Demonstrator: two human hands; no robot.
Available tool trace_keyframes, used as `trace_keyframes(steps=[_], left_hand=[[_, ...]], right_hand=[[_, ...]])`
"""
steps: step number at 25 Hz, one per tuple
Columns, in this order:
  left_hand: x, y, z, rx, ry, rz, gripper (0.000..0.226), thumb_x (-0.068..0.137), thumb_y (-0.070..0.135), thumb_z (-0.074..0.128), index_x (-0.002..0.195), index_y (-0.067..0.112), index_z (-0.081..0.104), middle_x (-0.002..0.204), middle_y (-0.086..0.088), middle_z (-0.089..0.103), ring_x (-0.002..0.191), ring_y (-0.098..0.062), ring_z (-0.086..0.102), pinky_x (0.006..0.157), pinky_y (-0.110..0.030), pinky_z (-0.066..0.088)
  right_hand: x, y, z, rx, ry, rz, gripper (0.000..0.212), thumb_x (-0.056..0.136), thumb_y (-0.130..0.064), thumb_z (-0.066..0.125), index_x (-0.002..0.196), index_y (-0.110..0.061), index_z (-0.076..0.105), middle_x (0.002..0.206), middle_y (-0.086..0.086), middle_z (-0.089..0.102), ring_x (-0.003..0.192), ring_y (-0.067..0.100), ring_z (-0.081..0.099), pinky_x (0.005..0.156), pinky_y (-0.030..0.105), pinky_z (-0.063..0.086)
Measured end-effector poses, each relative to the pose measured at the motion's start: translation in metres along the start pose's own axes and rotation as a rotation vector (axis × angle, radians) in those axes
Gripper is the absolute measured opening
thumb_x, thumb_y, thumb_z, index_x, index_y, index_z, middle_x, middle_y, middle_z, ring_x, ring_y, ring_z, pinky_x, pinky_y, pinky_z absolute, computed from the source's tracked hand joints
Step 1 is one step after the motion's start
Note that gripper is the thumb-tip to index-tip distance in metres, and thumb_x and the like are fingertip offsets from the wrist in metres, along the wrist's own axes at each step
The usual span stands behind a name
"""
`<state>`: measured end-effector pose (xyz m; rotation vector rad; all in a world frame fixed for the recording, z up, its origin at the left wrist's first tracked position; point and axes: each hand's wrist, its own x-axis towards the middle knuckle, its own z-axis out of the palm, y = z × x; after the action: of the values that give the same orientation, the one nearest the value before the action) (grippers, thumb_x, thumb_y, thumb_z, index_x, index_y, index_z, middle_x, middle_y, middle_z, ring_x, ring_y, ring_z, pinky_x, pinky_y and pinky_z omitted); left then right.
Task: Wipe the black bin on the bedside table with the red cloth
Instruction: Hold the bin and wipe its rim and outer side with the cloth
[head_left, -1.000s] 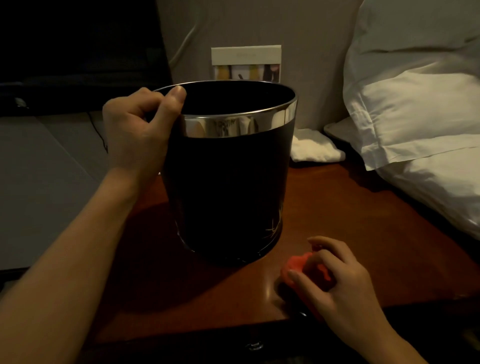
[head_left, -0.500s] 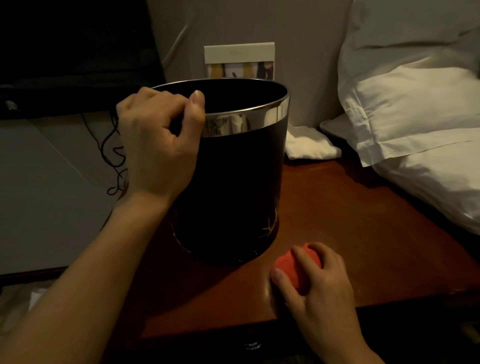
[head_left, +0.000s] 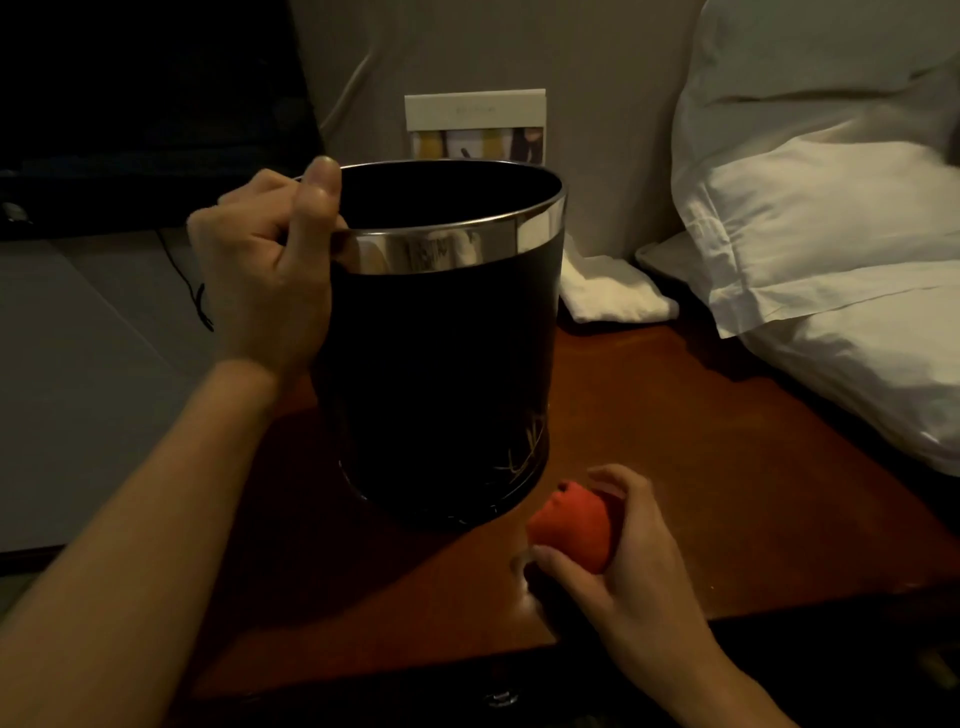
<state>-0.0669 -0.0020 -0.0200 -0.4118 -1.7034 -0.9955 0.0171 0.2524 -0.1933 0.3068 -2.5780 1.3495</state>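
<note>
At the far left a dark cable (head_left: 200, 306) hangs over a grey surface beside the tabletop (head_left: 701, 493). Next to it, the left hand (head_left: 265, 270) grips the rim of the black bin (head_left: 441, 364): its fingers curl over the left edge of the shiny metal band (head_left: 452, 249) that rings the top, and the thumb (head_left: 319, 192) stands upright against the outside of that band. The left forearm reaches in from the lower left corner.

The bin stands upright on the reddish-brown wooden tabletop, toward its left half, with its open mouth facing up. A faint pale scratch-like mark shows low on its right side. Behind the bin, a pale card (head_left: 475, 124) with coloured pictures leans against the grey wall.

Just in front of the bin's lower right edge, near the front of the tabletop, the right hand (head_left: 623, 561) holds the red cloth (head_left: 571, 525). The cloth is bunched into a ball, with the fingers (head_left: 618, 478) curled over its far side and the thumb pressed against its near side. The cloth is close to the bin but apart from it.

Right of the bin, at the back of the tabletop, lies a folded white towel (head_left: 608, 291). Further right, white pillows (head_left: 831, 234) are stacked on the bed and overhang the tabletop's right edge.
</note>
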Motion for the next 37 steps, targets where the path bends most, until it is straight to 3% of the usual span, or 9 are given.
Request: trace_keyframes(steps=[3, 9, 15, 20, 24, 26, 29, 32, 37], left_hand=[[-0.009, 0.010, 0.004, 0.146, -0.004, 0.094, 0.046, 0.101, 0.027, 0.044, 0.062, 0.010, 0.062, 0.059, 0.007, 0.053, 0.067, -0.008, 0.052, 0.078, -0.036, 0.042], [-0.018, 0.024, 0.019, 0.183, 0.034, 0.138, 0.044, 0.100, 0.024, 0.043, 0.057, 0.016, 0.045, 0.053, 0.017, 0.032, 0.057, 0.003, 0.037, 0.077, -0.027, 0.034], [-0.017, 0.023, 0.020, 0.211, 0.052, 0.163, 0.045, 0.100, 0.026, 0.045, 0.056, 0.017, 0.042, 0.052, 0.018, 0.029, 0.055, 0.002, 0.035, 0.074, -0.028, 0.032], [-0.016, 0.023, 0.021, 0.193, 0.045, 0.179, 0.044, 0.100, 0.027, 0.047, 0.057, 0.022, 0.041, 0.051, 0.020, 0.030, 0.053, 0.002, 0.035, 0.074, -0.032, 0.035], [-0.016, 0.020, 0.021, 0.207, 0.056, 0.178, 0.045, 0.100, 0.027, 0.047, 0.056, 0.018, 0.043, 0.052, 0.019, 0.030, 0.054, 0.002, 0.035, 0.074, -0.030, 0.033], [-0.017, 0.019, 0.020, 0.196, 0.046, 0.176, 0.048, 0.101, 0.027, 0.047, 0.054, 0.015, 0.044, 0.051, 0.017, 0.031, 0.053, 0.001, 0.035, 0.074, -0.030, 0.034], [-0.015, 0.021, 0.020, 0.171, 0.042, 0.163, 0.052, 0.101, 0.028, 0.047, 0.052, 0.011, 0.045, 0.049, 0.014, 0.033, 0.050, -0.001, 0.035, 0.070, -0.031, 0.034], [-0.013, 0.019, 0.020, 0.166, 0.059, 0.137, 0.054, 0.100, 0.030, 0.050, 0.051, 0.008, 0.048, 0.048, 0.012, 0.034, 0.049, -0.001, 0.035, 0.070, -0.030, 0.035], [-0.013, 0.013, 0.015, 0.126, 0.046, 0.094, 0.043, 0.097, 0.027, 0.057, 0.055, 0.016, 0.054, 0.048, 0.018, 0.040, 0.050, -0.001, 0.039, 0.072, -0.026, 0.035]], right_hand=[[0.012, -0.004, -0.003, 0.030, 0.123, -0.097, 0.050, 0.069, -0.062, 0.074, 0.108, -0.053, 0.043, 0.118, -0.034, 0.042, 0.105, -0.010, 0.052, 0.078, 0.006, 0.049], [0.043, -0.014, 0.008, 0.107, 0.362, -0.152, 0.041, 0.084, -0.045, 0.072, 0.120, -0.035, 0.054, 0.125, -0.012, 0.043, 0.109, -0.016, 0.047, 0.083, 0.000, 0.042], [0.024, -0.008, 0.044, -0.130, 0.068, -0.325, 0.039, 0.087, -0.046, 0.072, 0.117, -0.033, 0.052, 0.126, -0.012, 0.043, 0.106, 0.005, 0.051, 0.076, 0.025, 0.056], [0.054, -0.023, 0.011, 0.060, 0.383, -0.258, 0.034, 0.083, -0.029, 0.080, 0.108, -0.018, 0.061, 0.114, -0.008, 0.046, 0.100, -0.005, 0.050, 0.080, 0.007, 0.042], [0.039, -0.013, 0.029, -0.078, 0.130, -0.352, 0.038, 0.083, -0.034, 0.081, 0.110, -0.020, 0.058, 0.122, -0.007, 0.046, 0.105, 0.009, 0.052, 0.078, 0.025, 0.053], [0.035, -0.002, 0.032, -0.137, 0.052, -0.350, 0.038, 0.083, -0.036, 0.080, 0.112, -0.023, 0.057, 0.124, -0.010, 0.044, 0.106, 0.011, 0.052, 0.078, 0.020, 0.053], [0.056, -0.004, 0.012, 0.003, 0.228, -0.248, 0.033, 0.080, -0.022, 0.083, 0.106, -0.018, 0.063, 0.112, -0.007, 0.047, 0.095, 0.008, 0.052, 0.080, 0.003, 0.038], [0.077, -0.018, -0.008, 0.096, 0.472, -0.230, 0.027, 0.084, -0.024, 0.080, 0.105, -0.016, 0.065, 0.111, -0.003, 0.050, 0.091, -0.004, 0.050, 0.081, 0.000, 0.036], [0.046, 0.006, 0.017, -0.046, 0.033, -0.322, 0.027, 0.088, -0.037, 0.074, 0.105, -0.021, 0.060, 0.118, -0.009, 0.047, 0.100, 0.007, 0.052, 0.082, 0.015, 0.046]])
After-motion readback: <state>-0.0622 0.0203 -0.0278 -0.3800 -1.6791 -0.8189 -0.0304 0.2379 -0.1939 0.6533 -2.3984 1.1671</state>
